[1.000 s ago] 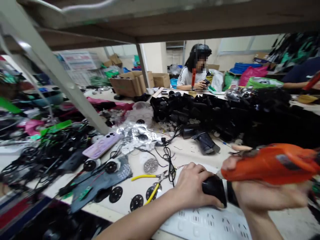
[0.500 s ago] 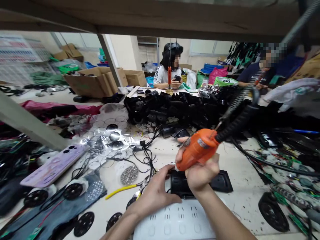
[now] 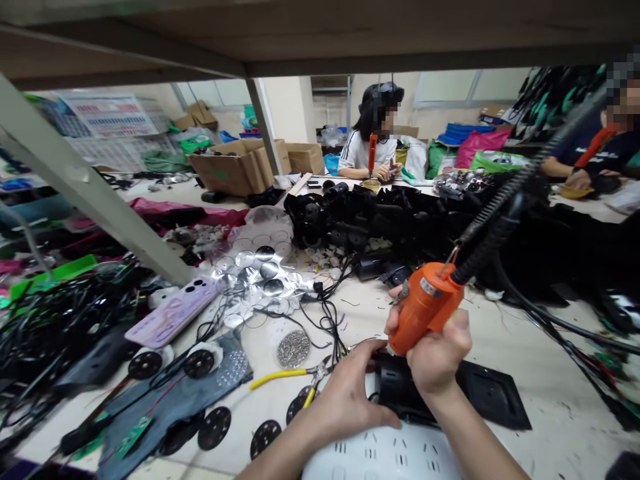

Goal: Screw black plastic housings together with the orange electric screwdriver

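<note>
Right hand [image 3: 440,357] wrapped in a tight grip around orange screwdriver [image 3: 425,307], tip down on black part [image 3: 400,393] at counter [image 3: 525,373] edge. Left hand [image 3: 350,397] spread flat, steadying black part. Yellow pliers [image 3: 287,380] just left.

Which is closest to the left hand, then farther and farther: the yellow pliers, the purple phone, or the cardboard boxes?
From the left hand:
1. Yellow pliers, just left of it on the table.
2. Purple phone, farther left.
3. Cardboard boxes, far back across the table.
</note>
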The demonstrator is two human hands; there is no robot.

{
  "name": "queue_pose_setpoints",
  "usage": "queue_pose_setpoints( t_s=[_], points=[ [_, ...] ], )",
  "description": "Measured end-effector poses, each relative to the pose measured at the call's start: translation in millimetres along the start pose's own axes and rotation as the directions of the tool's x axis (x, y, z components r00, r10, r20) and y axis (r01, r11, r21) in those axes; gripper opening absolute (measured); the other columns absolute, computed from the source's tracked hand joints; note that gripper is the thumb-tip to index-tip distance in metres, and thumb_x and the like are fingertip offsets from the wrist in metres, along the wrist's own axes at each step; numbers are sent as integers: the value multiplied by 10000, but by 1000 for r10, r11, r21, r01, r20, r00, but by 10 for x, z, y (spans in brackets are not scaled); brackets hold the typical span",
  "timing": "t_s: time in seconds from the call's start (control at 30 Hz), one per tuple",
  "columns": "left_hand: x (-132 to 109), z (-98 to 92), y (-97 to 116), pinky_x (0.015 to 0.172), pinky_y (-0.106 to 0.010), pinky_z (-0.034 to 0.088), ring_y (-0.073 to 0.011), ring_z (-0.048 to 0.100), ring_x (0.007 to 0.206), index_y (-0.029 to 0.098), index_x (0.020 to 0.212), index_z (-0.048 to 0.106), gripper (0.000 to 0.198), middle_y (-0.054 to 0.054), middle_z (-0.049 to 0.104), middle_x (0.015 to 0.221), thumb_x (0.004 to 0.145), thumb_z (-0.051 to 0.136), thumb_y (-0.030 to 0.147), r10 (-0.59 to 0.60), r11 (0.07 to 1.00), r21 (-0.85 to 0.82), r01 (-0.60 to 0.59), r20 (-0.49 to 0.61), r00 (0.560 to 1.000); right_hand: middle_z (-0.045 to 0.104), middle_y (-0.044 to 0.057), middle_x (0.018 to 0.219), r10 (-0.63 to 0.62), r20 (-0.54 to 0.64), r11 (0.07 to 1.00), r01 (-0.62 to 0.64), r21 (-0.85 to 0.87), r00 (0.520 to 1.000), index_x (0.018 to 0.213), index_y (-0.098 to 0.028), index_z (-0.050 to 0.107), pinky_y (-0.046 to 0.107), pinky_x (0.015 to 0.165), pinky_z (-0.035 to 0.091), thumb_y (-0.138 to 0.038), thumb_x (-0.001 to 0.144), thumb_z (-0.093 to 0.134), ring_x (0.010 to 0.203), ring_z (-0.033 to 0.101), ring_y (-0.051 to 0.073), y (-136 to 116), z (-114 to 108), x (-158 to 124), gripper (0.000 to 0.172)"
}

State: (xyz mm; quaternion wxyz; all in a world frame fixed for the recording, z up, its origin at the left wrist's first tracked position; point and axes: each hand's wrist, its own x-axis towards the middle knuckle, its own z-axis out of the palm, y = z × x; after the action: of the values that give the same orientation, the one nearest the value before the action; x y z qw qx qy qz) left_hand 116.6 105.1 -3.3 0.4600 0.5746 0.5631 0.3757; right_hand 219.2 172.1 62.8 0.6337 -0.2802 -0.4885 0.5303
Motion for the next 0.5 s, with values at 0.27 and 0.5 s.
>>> queue_pose_setpoints(
  t_s=[0.27, 0.5],
  points=[
    [25, -9, -51, 976, -405, 449, -291, 575, 1084, 210, 1216, 550, 866, -77, 616, 1191, 431, 915, 242, 47, 998, 49, -46, -15, 999, 555, 12, 563, -21, 45, 999, 19, 42, 999, 815, -178, 614, 263, 357, 380, -670, 725, 451, 414, 504, 172, 92, 9, -6, 527],
    [16, -23, -25, 889, -354, 478, -260, 586, 1040, 228, 1149, 578, 723, -46, 623, 1140, 495, 885, 244, 129, 987, 90, -130, 16, 992, 627, 64, 652, -45, -74, 988, 56, 147, 996, 812, -154, 653, 291, 377, 416, -668, 750, 433, 428, 523, 183, -318, -75, -127, 563]
  ],
)
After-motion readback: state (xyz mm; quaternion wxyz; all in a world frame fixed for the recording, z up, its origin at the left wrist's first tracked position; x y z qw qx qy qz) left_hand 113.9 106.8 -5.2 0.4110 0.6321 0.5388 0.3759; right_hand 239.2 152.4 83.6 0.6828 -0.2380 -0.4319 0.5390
